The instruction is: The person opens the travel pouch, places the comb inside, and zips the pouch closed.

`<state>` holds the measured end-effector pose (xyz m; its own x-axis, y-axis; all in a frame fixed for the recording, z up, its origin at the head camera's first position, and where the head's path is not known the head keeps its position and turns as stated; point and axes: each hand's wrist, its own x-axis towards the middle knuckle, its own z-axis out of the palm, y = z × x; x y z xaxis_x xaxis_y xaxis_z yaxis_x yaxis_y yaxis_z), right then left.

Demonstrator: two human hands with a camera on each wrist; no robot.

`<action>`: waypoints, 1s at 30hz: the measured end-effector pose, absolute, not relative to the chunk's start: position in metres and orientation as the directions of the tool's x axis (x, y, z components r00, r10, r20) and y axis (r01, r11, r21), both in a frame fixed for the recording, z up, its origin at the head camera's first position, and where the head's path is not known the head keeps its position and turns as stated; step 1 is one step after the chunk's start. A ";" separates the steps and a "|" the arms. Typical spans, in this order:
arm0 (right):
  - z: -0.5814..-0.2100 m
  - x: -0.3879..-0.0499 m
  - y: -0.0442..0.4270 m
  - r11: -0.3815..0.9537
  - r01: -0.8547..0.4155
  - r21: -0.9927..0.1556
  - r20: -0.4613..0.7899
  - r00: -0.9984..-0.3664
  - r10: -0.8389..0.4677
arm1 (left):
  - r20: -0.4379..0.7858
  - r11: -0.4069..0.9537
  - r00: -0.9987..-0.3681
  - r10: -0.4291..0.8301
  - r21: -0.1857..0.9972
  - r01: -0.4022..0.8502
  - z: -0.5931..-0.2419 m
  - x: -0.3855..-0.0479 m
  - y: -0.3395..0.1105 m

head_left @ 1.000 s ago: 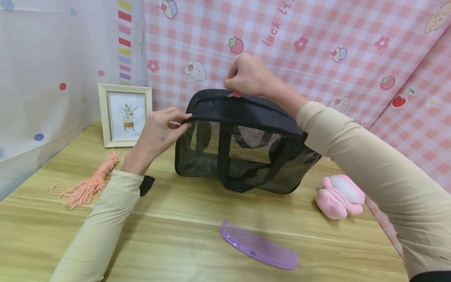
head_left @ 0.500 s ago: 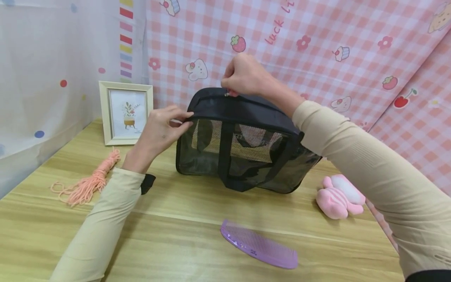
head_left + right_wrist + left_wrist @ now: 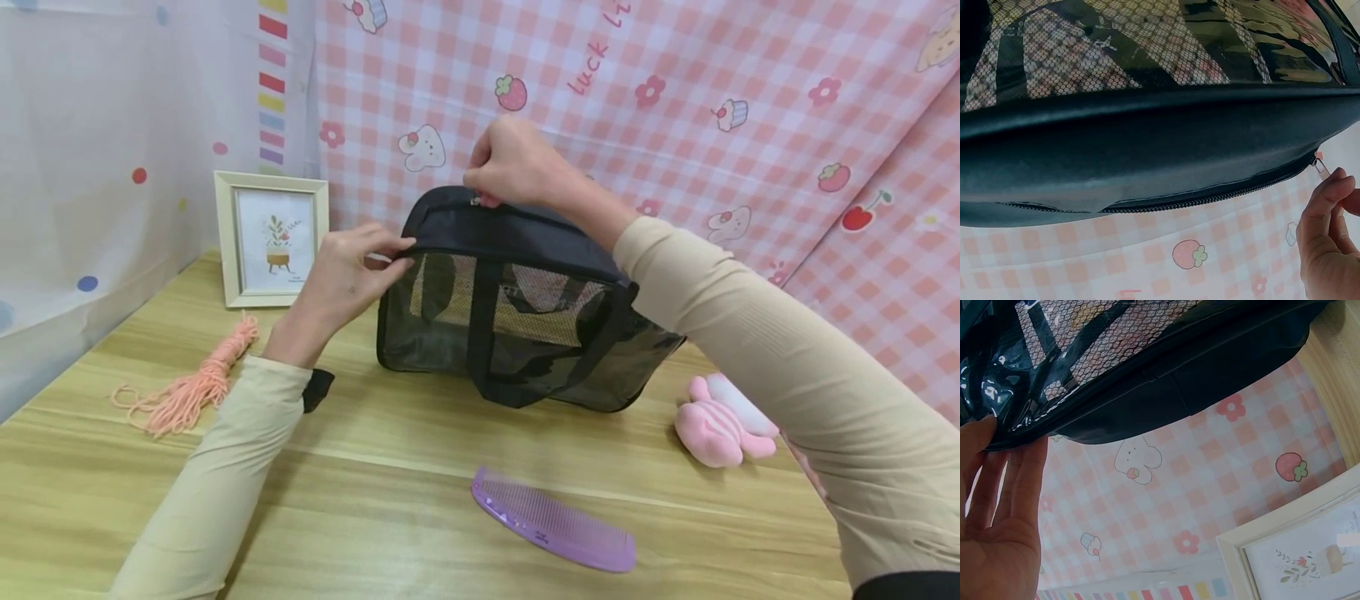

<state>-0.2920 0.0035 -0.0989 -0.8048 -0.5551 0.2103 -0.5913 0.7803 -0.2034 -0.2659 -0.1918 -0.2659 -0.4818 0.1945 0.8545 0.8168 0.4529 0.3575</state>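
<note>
and here's the black bag (image 3: 517,317) upright on the table (image 3: 360,517): left hand (image 3: 345,271) pinching its top corner, right hand (image 3: 517,162) nipping the zipper pull (image 3: 1320,165); looks light, floppy, slick-sided, best held at the seams.

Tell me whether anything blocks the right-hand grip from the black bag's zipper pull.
Nothing visible does: the right-hand grip pinches the zipper pull atop the black bag. The purple comb lies apart, in front of the bag.
</note>
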 end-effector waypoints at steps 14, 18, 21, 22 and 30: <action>-0.098 -0.291 0.012 0.783 -0.549 -0.292 0.168 -0.836 -0.523 | 0.850 0.437 -0.486 0.205 0.364 0.822 -0.263 -0.267 -0.187; -0.098 -0.289 0.020 0.774 -0.519 -0.362 0.130 -0.850 -0.510 | 0.850 0.445 -0.487 0.201 0.364 0.818 -0.262 -0.267 -0.188; -0.100 -0.289 0.029 0.752 -0.480 -0.451 0.121 -0.868 -0.482 | 0.850 0.449 -0.488 0.197 0.365 0.816 -0.262 -0.266 -0.188; -0.101 -0.289 0.033 0.742 -0.469 -0.478 0.126 -0.873 -0.471 | 0.850 0.448 -0.489 0.197 0.366 0.816 -0.263 -0.266 -0.188; -0.104 -0.292 0.062 0.707 -0.402 -0.582 0.143 -0.907 -0.397 | 0.845 0.446 -0.501 0.188 0.381 0.810 -0.265 -0.266 -0.192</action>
